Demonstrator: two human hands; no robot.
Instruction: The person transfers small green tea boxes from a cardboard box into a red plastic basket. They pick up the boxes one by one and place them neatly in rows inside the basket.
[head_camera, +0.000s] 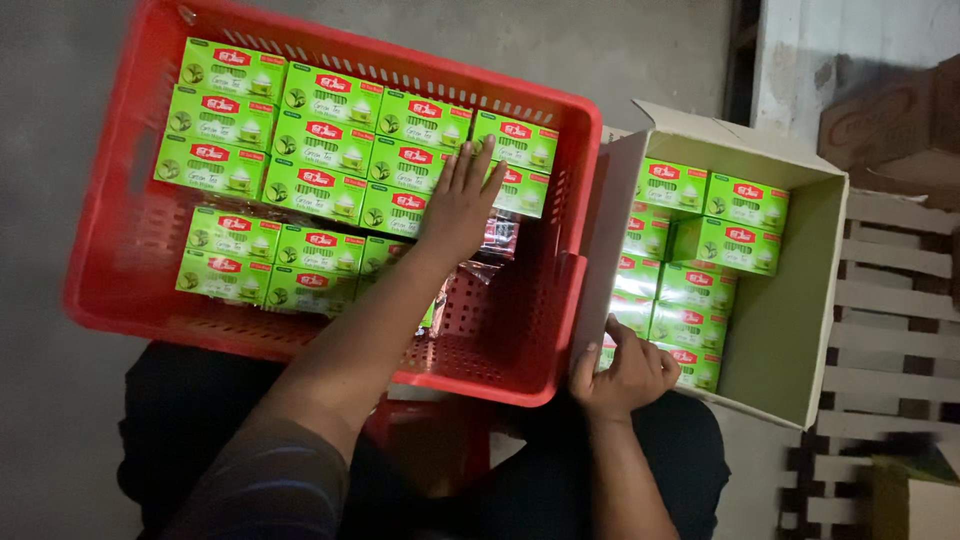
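A red plastic crate (100, 300) rests over my lap and holds several green tea boxes (310, 130) in tight rows. My left hand (458, 205) lies flat on the boxes at the right end of the rows, fingers spread, holding nothing. To the right stands an open cardboard carton (790, 310) with more green boxes (725, 245) stacked along its left side. My right hand (625, 375) is curled around the carton's near left edge, next to the lowest green boxes.
The crate's near right part shows bare red mesh and some crinkled clear wrap (497, 240). A slatted wooden pallet (890, 300) lies to the right of the carton, with brown cardboard (880, 120) behind it. Grey concrete floor (620, 50) surrounds the crate.
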